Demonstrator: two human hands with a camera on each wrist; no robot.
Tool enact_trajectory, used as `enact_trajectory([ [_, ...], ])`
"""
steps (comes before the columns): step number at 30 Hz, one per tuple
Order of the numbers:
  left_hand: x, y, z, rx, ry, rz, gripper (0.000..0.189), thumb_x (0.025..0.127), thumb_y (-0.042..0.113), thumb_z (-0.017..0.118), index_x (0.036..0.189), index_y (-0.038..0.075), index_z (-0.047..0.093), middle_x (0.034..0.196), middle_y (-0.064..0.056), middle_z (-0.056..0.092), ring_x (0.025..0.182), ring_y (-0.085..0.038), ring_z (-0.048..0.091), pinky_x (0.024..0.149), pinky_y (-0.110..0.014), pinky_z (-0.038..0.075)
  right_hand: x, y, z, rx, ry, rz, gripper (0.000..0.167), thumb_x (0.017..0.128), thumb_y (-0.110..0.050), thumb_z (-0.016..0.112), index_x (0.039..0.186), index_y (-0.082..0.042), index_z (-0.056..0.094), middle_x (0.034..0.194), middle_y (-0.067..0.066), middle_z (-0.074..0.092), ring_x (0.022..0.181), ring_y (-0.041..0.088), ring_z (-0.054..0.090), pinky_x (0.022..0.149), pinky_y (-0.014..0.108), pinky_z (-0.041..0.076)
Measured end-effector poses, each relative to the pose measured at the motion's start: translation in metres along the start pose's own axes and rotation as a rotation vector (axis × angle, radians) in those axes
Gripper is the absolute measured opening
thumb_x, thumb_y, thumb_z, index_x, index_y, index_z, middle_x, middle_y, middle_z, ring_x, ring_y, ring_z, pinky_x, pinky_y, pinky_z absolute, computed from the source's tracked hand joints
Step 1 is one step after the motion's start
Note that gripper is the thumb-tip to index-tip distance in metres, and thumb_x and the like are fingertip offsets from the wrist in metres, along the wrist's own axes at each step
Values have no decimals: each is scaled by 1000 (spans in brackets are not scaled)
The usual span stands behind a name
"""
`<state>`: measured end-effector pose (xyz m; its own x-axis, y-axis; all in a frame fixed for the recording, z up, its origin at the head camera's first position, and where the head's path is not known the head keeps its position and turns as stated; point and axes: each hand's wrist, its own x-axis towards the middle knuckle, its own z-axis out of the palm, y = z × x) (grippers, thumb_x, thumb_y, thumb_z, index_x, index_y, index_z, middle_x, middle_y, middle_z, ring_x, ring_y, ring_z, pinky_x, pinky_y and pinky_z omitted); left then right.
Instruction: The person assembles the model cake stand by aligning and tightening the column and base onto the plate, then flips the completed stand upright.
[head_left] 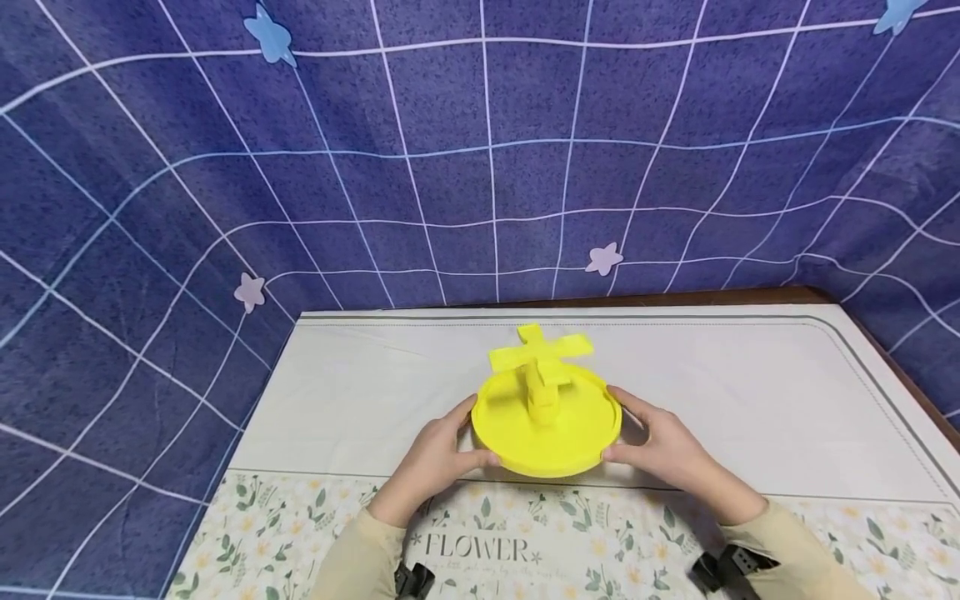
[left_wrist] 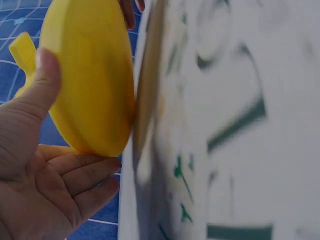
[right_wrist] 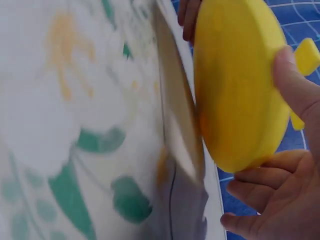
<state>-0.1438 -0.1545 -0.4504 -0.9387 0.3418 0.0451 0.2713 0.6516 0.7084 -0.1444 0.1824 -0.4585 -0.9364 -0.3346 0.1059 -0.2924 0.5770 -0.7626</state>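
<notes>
A yellow round dish-like base (head_left: 551, 446) with a raised rim is held between both hands at the middle of the head view. From its centre rises a short post (head_left: 542, 402), topped by a cross-shaped, four-armed piece (head_left: 531, 357) of the same yellow. My left hand (head_left: 438, 450) grips the rim on the left, thumb at the near side and fingers farther round. On the right, my right hand (head_left: 669, 446) pinches the rim in the same way. Both wrist views show the smooth curved underside (left_wrist: 95, 85) close over the tabletop, with fingers below it.
White cloth with a grey border line covers the table (head_left: 360, 383). A floral mat (head_left: 510, 567) printed "FLOWER" lies along the near side. Behind and at the sides hangs a blue curtain (head_left: 450, 192) with pale grid lines and stars. A brown table edge (head_left: 900, 375) shows at right.
</notes>
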Motion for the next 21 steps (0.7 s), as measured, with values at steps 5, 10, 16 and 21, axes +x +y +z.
enact_trajectory([
  [5, -4, 9, -6, -136, 62, -9, 93, 75, 49, 77, 146, 1, 42, 142, -13, 51, 126, -29, 53, 104, -43, 39, -8, -8, -4, 171, 53, -22, 70, 89, -20, 73, 145, 7, 39, 145, 24, 45, 131, 42, 44, 101, 54, 39],
  [10, -7, 16, -8, -170, 129, -16, 79, 78, 37, 78, 143, 4, 48, 132, -9, 60, 117, -25, 60, 95, -40, 48, -13, -20, -6, 284, 106, 10, 56, 94, -14, 66, 141, 8, 44, 140, 25, 50, 126, 40, 50, 92, 27, 49],
  [16, -10, 21, -2, -34, 265, 31, 48, 89, 19, 71, 133, 4, 59, 115, -5, 70, 104, -15, 67, 86, -29, 53, -19, -25, -6, 266, 150, 0, 53, 95, -14, 65, 140, 7, 46, 137, 24, 53, 123, 39, 53, 90, 16, 44],
  [21, -10, 21, -1, -4, 322, 57, 44, 88, 15, 72, 130, 4, 62, 111, -5, 72, 100, -15, 69, 85, -29, 54, -22, -20, -4, 202, 191, -57, 64, 89, -9, 71, 146, 1, 42, 140, 18, 52, 125, 35, 52, 97, 13, 35],
])
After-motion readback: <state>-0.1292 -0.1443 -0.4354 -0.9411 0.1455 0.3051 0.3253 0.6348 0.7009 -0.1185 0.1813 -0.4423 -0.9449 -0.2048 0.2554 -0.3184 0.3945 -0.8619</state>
